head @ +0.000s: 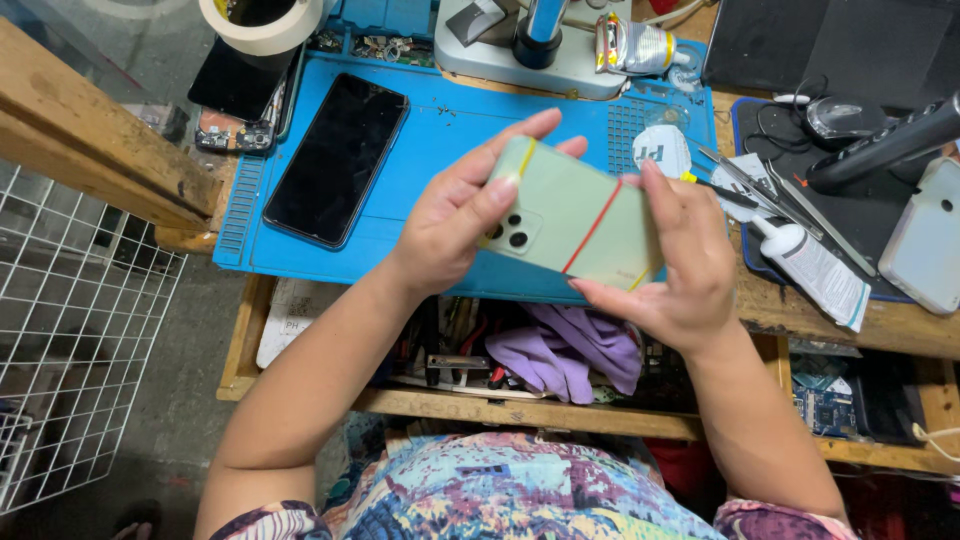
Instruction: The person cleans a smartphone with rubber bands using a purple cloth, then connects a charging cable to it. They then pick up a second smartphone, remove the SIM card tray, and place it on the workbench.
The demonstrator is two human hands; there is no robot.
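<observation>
Both my hands hold a pale green smartphone [570,220] back side up, above the front edge of a blue work mat [450,130]. A red rubber band and a yellow one are stretched around the phone. My left hand [455,215] grips the end with the camera lenses, its thumb lying next to them. At the other end my right hand [680,260] cups the phone from below and the side. A second, black smartphone [337,158] lies screen up on the left part of the mat.
A tape roll [262,22] and phone parts sit at the far left, a microscope base [530,50] at the back. Tweezers [750,185], a glue bottle [815,268] and a white phone [928,245] lie at right. An open drawer below holds purple gloves [570,350] and tools.
</observation>
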